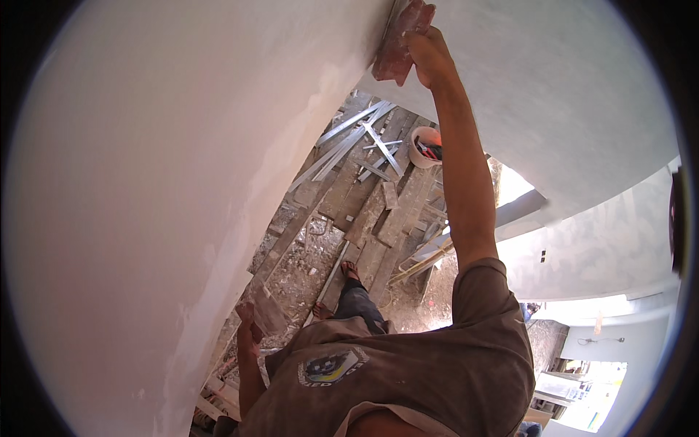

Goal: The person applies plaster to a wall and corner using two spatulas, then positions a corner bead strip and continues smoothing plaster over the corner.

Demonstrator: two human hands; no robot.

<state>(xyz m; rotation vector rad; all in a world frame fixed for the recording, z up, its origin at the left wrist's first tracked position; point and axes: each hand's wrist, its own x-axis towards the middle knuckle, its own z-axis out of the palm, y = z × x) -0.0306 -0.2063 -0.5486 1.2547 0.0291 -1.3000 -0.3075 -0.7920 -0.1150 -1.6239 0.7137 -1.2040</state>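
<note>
My right arm is stretched up, and my right hand [431, 58] is closed round a reddish, scuffed plastering float [395, 54]. The float lies along the corner where the pale wall [182, 167] on the left meets a whitish-grey plastered surface [553, 95]. Low on the left, close to that wall, my left hand [247, 315] is curled at the edge of a flat brownish board [269, 312]. The fingers there are small and partly hidden, but the board appears to be in their grip.
Planks [404, 207] form the footing below, with rubble [298, 269] beside them. Silvery metal strips [357, 142] lie crosswise farther off. A pale bucket [422, 149] with tools inside stands under my right arm. At the lower right is a bright opening [601, 393].
</note>
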